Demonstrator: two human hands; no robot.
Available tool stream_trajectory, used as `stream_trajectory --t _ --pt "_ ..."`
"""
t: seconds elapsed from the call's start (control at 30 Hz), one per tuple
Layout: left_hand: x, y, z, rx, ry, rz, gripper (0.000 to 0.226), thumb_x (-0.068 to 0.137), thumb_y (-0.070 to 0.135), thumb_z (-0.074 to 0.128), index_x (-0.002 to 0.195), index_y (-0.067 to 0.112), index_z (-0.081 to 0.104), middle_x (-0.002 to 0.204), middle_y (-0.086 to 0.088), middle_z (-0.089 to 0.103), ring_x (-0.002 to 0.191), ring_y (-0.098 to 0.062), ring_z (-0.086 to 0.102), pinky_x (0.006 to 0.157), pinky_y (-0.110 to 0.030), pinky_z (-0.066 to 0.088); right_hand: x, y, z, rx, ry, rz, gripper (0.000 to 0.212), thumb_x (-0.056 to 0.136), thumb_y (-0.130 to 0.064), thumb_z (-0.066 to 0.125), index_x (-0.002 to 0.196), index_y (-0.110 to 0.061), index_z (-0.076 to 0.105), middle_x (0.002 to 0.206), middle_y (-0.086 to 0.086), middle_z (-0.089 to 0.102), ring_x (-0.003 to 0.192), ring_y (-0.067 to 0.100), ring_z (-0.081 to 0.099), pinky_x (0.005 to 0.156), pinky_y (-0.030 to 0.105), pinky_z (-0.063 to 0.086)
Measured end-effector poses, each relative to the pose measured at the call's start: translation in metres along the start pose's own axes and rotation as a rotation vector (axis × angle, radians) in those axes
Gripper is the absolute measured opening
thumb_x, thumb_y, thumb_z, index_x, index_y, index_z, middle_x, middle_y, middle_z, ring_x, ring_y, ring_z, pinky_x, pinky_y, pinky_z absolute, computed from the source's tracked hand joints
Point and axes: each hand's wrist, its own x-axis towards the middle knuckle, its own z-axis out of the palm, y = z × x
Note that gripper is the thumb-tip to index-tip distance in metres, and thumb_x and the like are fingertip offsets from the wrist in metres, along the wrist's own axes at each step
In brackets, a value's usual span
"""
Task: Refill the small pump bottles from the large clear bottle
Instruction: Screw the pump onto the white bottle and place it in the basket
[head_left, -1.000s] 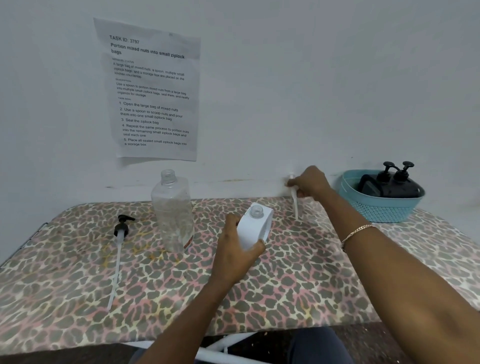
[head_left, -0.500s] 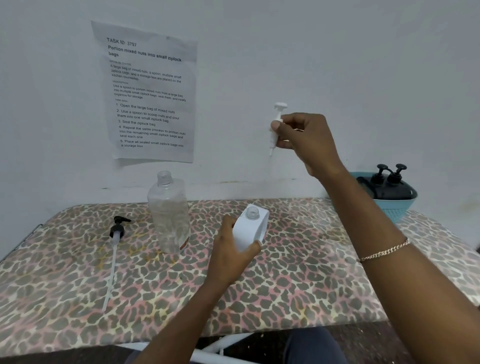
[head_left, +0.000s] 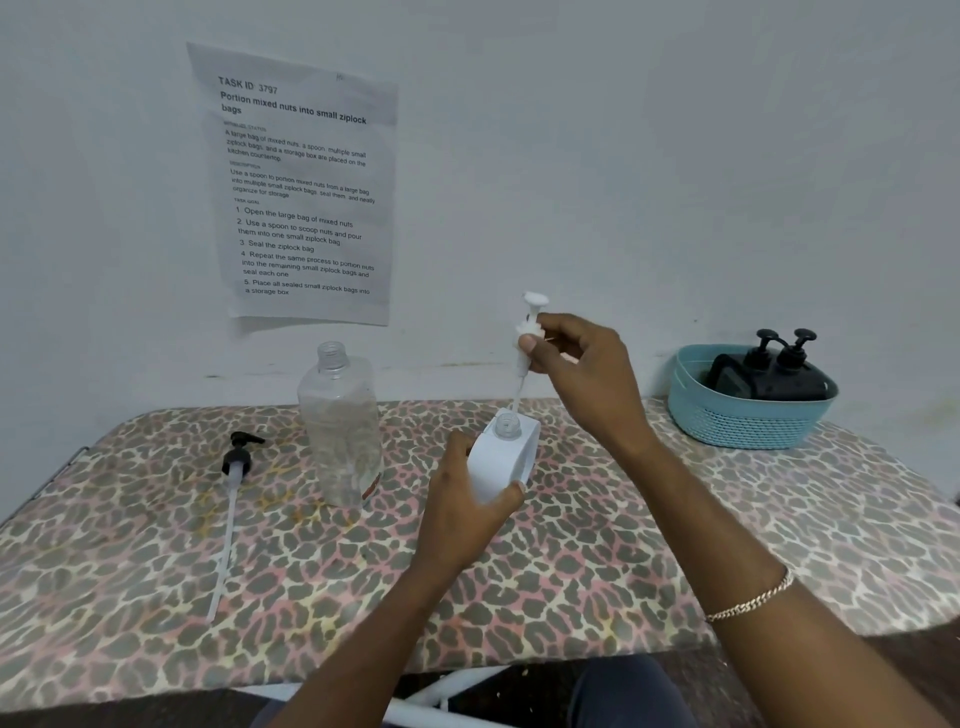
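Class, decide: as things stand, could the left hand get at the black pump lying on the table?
Probably not yet: the left hand grips the white bottle, and the clear bottle stands roughly between it and the black pump.

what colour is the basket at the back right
Light blue basket, clearest in the head view.

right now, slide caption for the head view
Left hand grips white bottle; right hand pinches white pump, tube at its neck.
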Motion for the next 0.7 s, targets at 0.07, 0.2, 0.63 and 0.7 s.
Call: stream_trajectory --t 0.07,0.2,0.63,0.7 --pt "0.000 0.001 0.000 0.004 0.003 0.004 0.051 0.076 0.052 0.074 0.111 0.036 0.039 0.109 0.009 0.056 0.093 -0.015 0.063 0.061 -0.047 0.061 -0.011 0.008 0.005 -0.031 0.000 0.019 0.028 0.094 -0.028 0.076 0.119 -0.017 0.074 0.102 -0.011 0.076 0.097 0.006 0.072 0.091 0.029 0.059" --pt "0.000 0.000 0.000 -0.004 0.014 0.013 0.051 0.077 0.049 0.074 0.112 0.034 0.041 0.106 0.009 0.058 0.088 -0.013 0.065 0.062 -0.045 0.059 -0.033 0.021 0.013 -0.016 -0.034 0.034 0.025 0.094 -0.026 0.076 0.118 -0.026 0.072 0.105 -0.016 0.074 0.098 -0.002 0.069 0.084 0.012 0.052" --pt "0.000 -0.002 0.001 0.000 0.015 0.024 0.051 0.078 0.048 0.076 0.113 0.033 0.042 0.105 0.009 0.060 0.087 -0.011 0.065 0.065 -0.042 0.059 -0.062 0.044 0.024 -0.090 -0.082 -0.005 0.021 0.093 -0.026 0.076 0.114 -0.025 0.075 0.106 -0.016 0.073 0.103 0.006 0.068 0.090 0.023 0.052" --pt "0.000 -0.002 0.001 -0.006 0.016 0.021 0.052 0.077 0.047 0.077 0.114 0.034 0.042 0.105 0.009 0.061 0.087 -0.010 0.065 0.066 -0.041 0.059 -0.066 0.047 0.026 -0.110 -0.041 0.016 0.022 0.092 -0.031 0.078 0.113 -0.028 0.074 0.110 -0.020 0.071 0.107 0.002 0.064 0.092 0.019 0.049"
